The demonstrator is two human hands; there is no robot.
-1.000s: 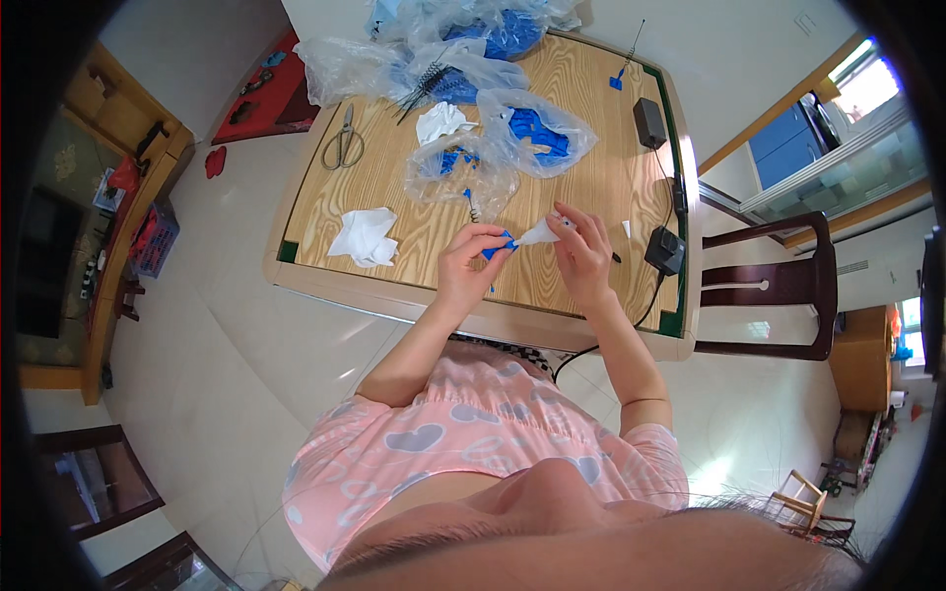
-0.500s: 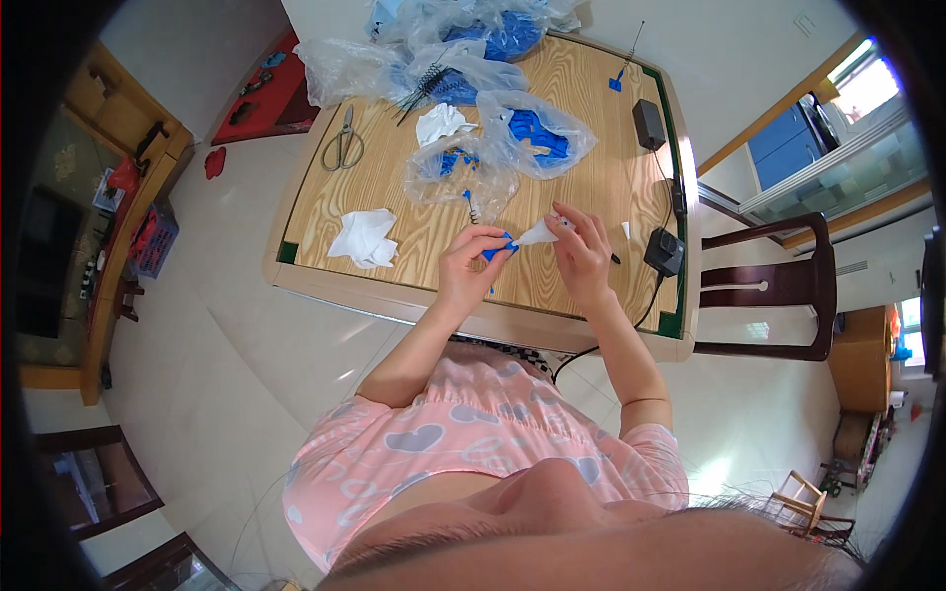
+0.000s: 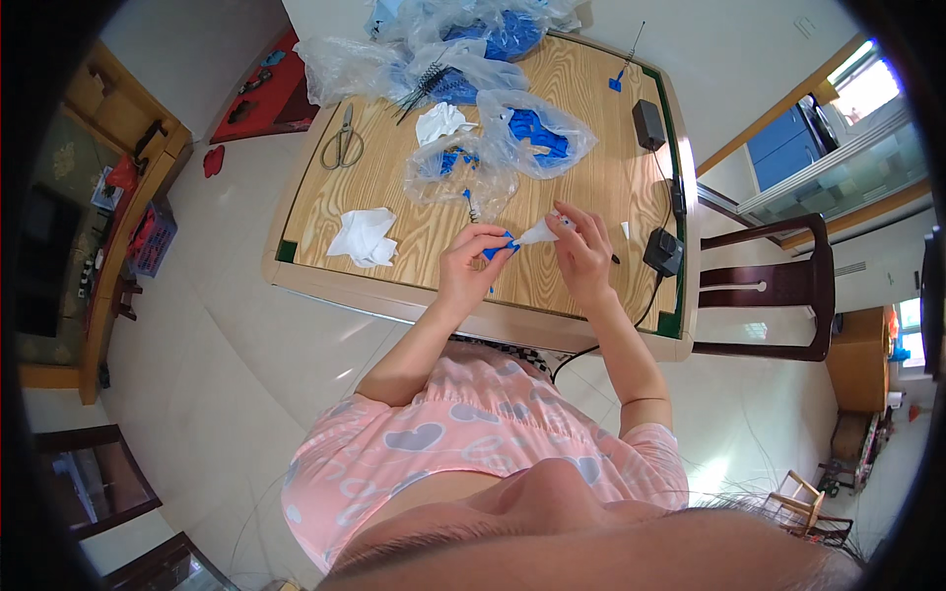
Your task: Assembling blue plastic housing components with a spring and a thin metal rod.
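Between the fingertips of my left hand (image 3: 467,266) is a small blue plastic piece (image 3: 500,245). My right hand (image 3: 583,252) is closed round a small white squeeze bottle (image 3: 536,233), probably of glue, whose narrow tip points left and sits at the blue piece; whether they touch is too small to tell. Just beyond my left hand, a thin dark spring with a blue end (image 3: 469,200) lies by an open clear bag (image 3: 434,182) holding blue pieces. A dark pen-like thing (image 3: 616,259) lies partly hidden beside my right hand.
Crumpled white tissue (image 3: 363,238) and scissors (image 3: 343,146) lie on the left of the wooden table (image 3: 384,187). Farther back are another bag of blue parts (image 3: 540,136), large plastic bags (image 3: 365,69) and black springs (image 3: 426,89). Black adapters (image 3: 663,253) with cables line the right edge, near a chair (image 3: 764,281).
Almost nothing differs. Both hands keep their hold on the blue piece and the bottle, in nearly the same place.
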